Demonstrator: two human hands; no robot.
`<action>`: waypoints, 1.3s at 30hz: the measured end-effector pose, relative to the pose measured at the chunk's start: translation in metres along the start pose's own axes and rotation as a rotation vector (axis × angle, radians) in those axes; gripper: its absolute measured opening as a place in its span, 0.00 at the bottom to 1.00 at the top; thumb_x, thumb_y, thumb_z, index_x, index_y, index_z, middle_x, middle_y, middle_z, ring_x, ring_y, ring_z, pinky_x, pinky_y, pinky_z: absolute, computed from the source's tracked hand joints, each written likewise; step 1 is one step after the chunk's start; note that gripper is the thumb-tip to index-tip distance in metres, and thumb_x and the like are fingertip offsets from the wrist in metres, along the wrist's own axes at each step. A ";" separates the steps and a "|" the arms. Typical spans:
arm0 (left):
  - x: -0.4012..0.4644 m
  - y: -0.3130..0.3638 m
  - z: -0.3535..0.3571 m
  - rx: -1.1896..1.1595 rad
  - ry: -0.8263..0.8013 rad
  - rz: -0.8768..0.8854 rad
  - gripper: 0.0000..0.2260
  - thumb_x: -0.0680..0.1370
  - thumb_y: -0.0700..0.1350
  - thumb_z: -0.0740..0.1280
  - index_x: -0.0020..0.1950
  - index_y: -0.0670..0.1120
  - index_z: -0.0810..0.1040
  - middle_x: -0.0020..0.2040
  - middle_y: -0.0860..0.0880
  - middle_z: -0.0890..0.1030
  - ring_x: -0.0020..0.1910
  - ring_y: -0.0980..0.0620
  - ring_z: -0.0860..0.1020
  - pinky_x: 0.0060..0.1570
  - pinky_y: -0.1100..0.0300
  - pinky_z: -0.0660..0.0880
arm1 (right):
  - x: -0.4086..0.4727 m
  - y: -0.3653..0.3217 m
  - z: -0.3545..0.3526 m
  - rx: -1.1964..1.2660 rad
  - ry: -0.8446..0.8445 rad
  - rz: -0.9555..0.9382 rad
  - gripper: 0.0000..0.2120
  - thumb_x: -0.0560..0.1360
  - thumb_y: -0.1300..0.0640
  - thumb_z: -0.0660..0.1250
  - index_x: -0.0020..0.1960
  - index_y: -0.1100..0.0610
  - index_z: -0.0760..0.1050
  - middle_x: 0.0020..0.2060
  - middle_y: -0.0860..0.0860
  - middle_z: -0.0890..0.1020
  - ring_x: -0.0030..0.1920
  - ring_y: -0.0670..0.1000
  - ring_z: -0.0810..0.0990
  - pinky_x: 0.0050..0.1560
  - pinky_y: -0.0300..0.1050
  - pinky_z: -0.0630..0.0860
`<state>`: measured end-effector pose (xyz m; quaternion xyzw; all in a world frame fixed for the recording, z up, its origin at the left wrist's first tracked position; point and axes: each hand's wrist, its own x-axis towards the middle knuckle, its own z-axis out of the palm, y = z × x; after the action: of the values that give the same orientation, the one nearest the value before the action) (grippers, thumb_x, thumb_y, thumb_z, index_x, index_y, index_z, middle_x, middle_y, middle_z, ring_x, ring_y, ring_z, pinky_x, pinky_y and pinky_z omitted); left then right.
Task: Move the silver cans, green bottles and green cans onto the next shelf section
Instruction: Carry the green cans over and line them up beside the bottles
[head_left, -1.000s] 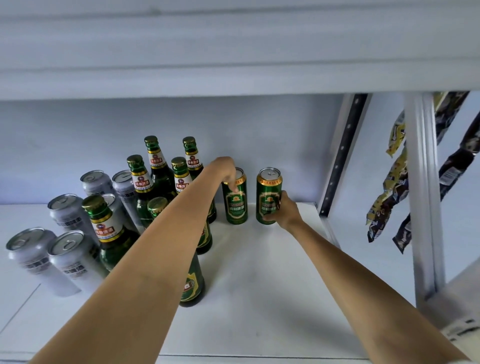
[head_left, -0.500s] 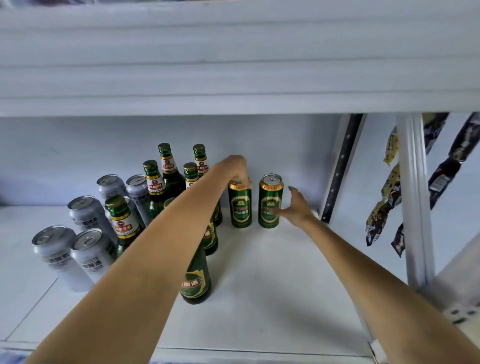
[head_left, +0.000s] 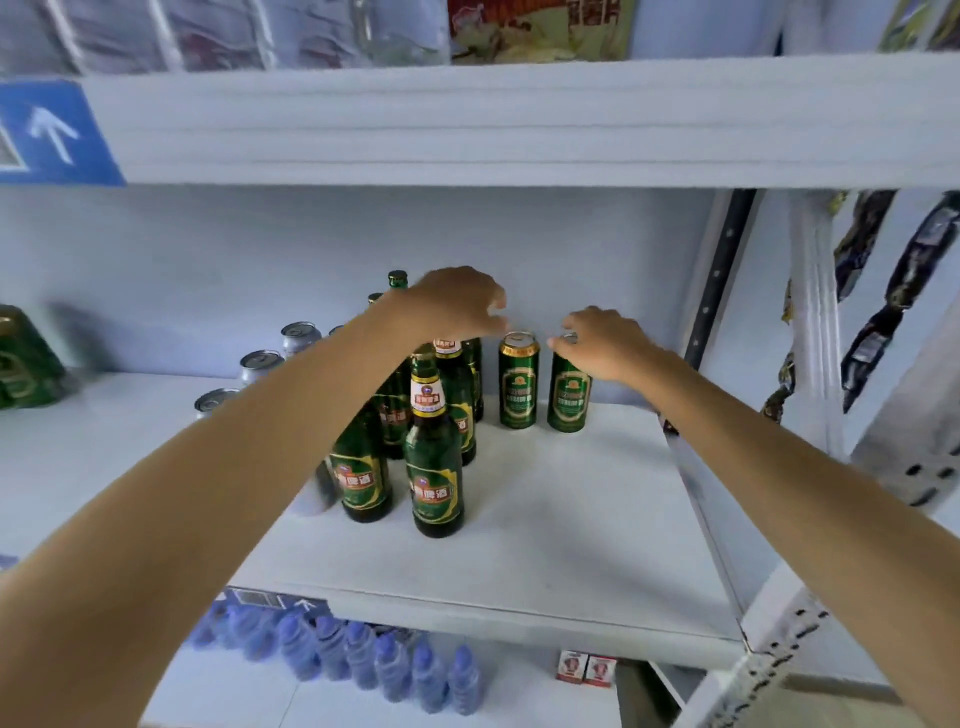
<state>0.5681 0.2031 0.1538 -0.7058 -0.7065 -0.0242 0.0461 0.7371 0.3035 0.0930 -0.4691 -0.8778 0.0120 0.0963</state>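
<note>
your right hand (head_left: 602, 340) sits on top of the right green can (head_left: 569, 397), fingers curled down over its lid and rim, so it looks to be gripping the can from above, though the fingertips on the far side are hidden. the left green can (head_left: 519, 382) stands just beside it at 9 o'clock, upright and apart from both hands, its lid bare. your left hand (head_left: 457, 304) hovers loosely curled above the cap of a rear green bottle (head_left: 454, 395), at about 10 o'clock from that free can; you hold nothing in it that i can see, and whether it touches the cap i cannot tell. both cans stand with their long axis vertical at the back of the shelf (head_left: 545, 530), near the upright post at 3 o'clock. the front green bottle (head_left: 435, 457) and its neighbours cluster at 7 o'clock from the cans, with the silver cans (head_left: 260, 361) further off at 9 o'clock behind your left forearm. for the free can your left hand is the nearer one: it lies just down and to the right of it, so a short drop straight onto the lid should do, keeping clear of the bottle necks
</note>
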 end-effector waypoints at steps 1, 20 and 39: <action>-0.010 -0.006 -0.006 -0.019 0.004 -0.012 0.21 0.79 0.56 0.60 0.69 0.48 0.71 0.68 0.48 0.73 0.66 0.48 0.71 0.62 0.53 0.69 | -0.003 -0.011 -0.007 0.006 0.006 -0.014 0.25 0.78 0.41 0.55 0.62 0.60 0.72 0.59 0.59 0.77 0.59 0.61 0.75 0.57 0.53 0.72; -0.221 -0.278 0.010 -0.120 0.017 -0.173 0.21 0.78 0.58 0.63 0.66 0.48 0.75 0.66 0.50 0.76 0.64 0.49 0.73 0.64 0.56 0.68 | -0.030 -0.357 -0.005 0.057 0.094 -0.221 0.26 0.78 0.41 0.57 0.70 0.56 0.68 0.69 0.56 0.72 0.67 0.58 0.70 0.64 0.53 0.69; -0.281 -0.604 0.082 -0.102 -0.124 -0.451 0.19 0.78 0.57 0.63 0.64 0.49 0.76 0.64 0.49 0.77 0.63 0.47 0.74 0.63 0.51 0.71 | 0.129 -0.628 0.126 0.127 -0.162 -0.308 0.25 0.77 0.41 0.58 0.67 0.56 0.70 0.65 0.56 0.74 0.64 0.58 0.72 0.60 0.51 0.70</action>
<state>-0.0384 -0.0700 0.0625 -0.5318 -0.8455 -0.0261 -0.0397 0.1292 0.0672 0.0594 -0.3196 -0.9416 0.0901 0.0554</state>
